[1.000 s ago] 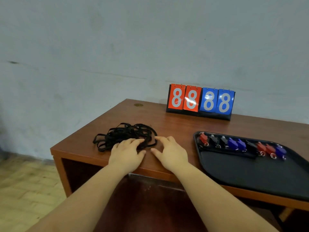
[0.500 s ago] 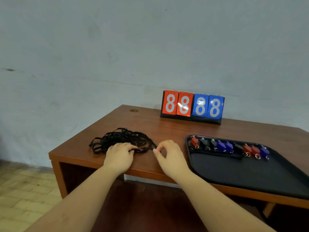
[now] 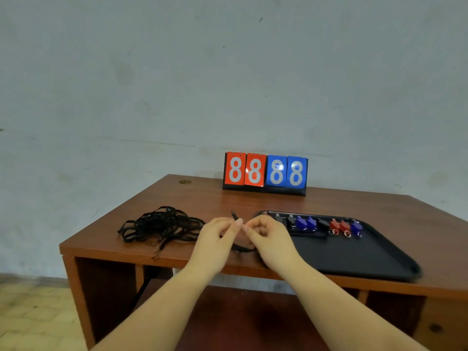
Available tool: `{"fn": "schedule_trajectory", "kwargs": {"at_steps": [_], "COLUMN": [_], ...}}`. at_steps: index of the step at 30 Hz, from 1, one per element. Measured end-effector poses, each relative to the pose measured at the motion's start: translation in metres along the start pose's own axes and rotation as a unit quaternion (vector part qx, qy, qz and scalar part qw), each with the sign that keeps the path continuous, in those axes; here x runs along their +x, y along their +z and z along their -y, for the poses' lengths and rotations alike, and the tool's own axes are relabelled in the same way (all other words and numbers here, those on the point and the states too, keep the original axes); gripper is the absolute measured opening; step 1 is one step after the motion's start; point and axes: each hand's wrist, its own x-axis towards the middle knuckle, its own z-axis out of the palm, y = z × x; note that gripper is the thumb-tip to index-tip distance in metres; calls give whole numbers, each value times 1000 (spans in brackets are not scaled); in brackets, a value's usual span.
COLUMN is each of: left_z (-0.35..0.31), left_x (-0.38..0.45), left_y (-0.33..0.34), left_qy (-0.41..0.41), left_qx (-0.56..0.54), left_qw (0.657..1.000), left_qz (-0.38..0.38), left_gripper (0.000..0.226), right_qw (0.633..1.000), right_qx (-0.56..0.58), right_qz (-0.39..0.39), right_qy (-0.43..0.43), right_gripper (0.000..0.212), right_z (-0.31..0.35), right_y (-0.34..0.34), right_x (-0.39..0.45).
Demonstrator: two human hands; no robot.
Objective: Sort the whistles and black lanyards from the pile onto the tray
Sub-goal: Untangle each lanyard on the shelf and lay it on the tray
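Brown wooden bench (image 3: 329, 201) against a stained grey-white wall (image 3: 228, 84); pale tiled floor (image 3: 30, 317) at lower left.

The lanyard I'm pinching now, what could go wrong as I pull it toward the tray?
The lanyard held by left hand and right hand may still be snagged in the lanyard pile, dragging it off the desk edge. The trailing loop could sweep the whistles out of their row on the tray.
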Motion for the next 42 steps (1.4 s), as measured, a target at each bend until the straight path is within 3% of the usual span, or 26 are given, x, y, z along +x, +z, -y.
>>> {"fn": "schedule_trajectory", "kwargs": {"at_steps": [3, 7, 13, 15, 17, 21, 24, 28, 35, 39, 42], "left_z": [-10, -15, -19, -14, -10, -7, -2, 19, 58, 72, 78], "left_x": [4, 8, 15, 16, 12, -4, -28, -60, -91, -91, -83], "left_y": [1, -3, -26, -31, -29, -4, 22, 47, 62, 60, 54], "left_qy": [-40, -150, -271, -273, -267, -194, -117, -69, -99, -88, -104], "left_qx": [-56, -150, -462, -488, -439, -259, -168, -108, -50, 40, 59], "left_qw": [998, 975, 827, 809, 843, 944, 979, 992, 992, 990, 990], "left_qz": [9, -61, -173, -179, -159, -72, -17, 9, 66, 103, 69], "left_gripper": [20, 27, 24, 23, 24, 27, 27, 21, 21, 20, 19], "right_qw": [995, 971, 938, 931, 930, 945, 955, 951, 967, 963, 963], "right_qx": [-85, -211, -322, -344, -349, -315, -281, -284, -237, -243, -248], "right_qz": [48, 101, 118, 110, 99, 60, 53, 87, 71, 113, 108], "right_qy": [-21, -51, -53, -51, -53, -61, -75, -91, -54, -33, -12], "right_gripper": [13, 22, 31, 31, 30, 29, 29, 29, 25, 22, 29], "right_z": [-3, -4, -14, -20, -24, -26, -32, -54, -97, -111, -113], "right_y": [1, -3, -35, -48, -59, -61, -43, -10, 32, 37, 26], "right_x": [-6, -11, -20, -22, -26, -34, -44, -63, -86, -95, -93]}}
